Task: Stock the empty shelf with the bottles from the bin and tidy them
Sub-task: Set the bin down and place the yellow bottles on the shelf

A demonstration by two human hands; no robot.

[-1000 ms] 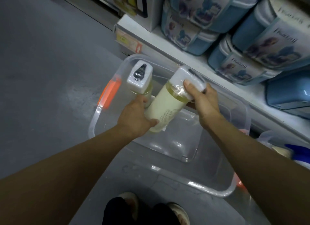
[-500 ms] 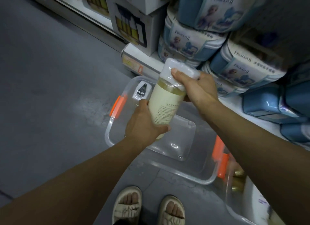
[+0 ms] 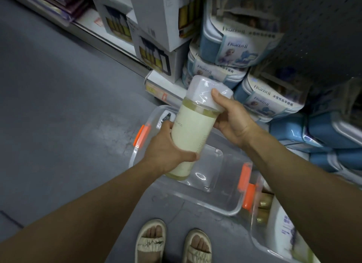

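I hold a pale yellow bottle point(image 3: 193, 129) with a white plastic-wrapped cap upright above the clear bin point(image 3: 225, 202). My left hand point(image 3: 166, 151) grips its lower body, thumb across the front. My right hand point(image 3: 233, 119) grips the neck and cap, thumb on the wrap. A second bottle's white cap point(image 3: 166, 118) shows in the bin's far left corner, mostly hidden behind my left hand and the held bottle. The bin stands on the grey floor and has orange latches point(image 3: 141, 134).
A low white shelf point(image 3: 162, 82) behind the bin carries blue and white Frozen II boxes point(image 3: 231, 47) and white cartons point(image 3: 156, 54). Another clear bin point(image 3: 278, 237) with white bottles sits at the lower right. My sandalled feet point(image 3: 172, 243) stand just before the bin.
Both hands have lifted the pale bottle up out of the bin and turned it more upright. My view has tilted up toward the shelf.
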